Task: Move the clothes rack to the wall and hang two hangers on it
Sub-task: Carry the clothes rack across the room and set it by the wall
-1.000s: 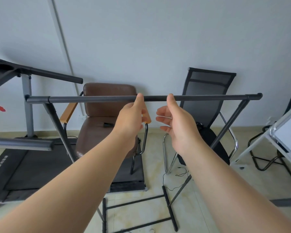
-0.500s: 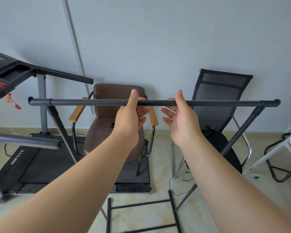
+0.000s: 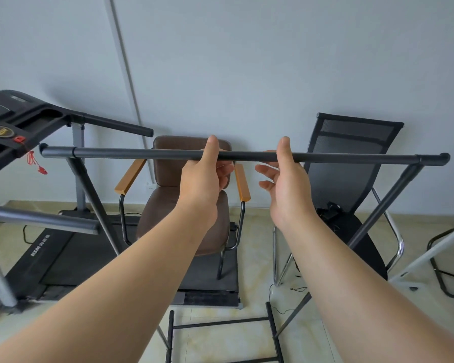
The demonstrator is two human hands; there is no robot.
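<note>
Your left hand is at the rack's top bar, thumb up in front of it and fingers curled loosely behind and below it; whether it truly grips the bar you cannot tell from here. Your right hand sits just beside it to the right, thumb raised across the front of the bar, the other fingers spread open under and behind it, not closed around it. Both hands are near the middle of the bar, a short gap between them.

The rack stands in front of you, its dark bar running nearly level from left to right. Slanted legs drop from each end, and its black base frame rests on the floor below your forearms. No hanger shows on the bar.

Behind the bar, close to the wall, a brown chair with wooden armrests sits just past your left hand. A black mesh chair stands to the right of it, behind your right hand, its back leaning toward the wall. On the left a treadmill reaches into view, its console and handrail near the bar's left end. At the far right edge a white frame leans over the floor.
</note>
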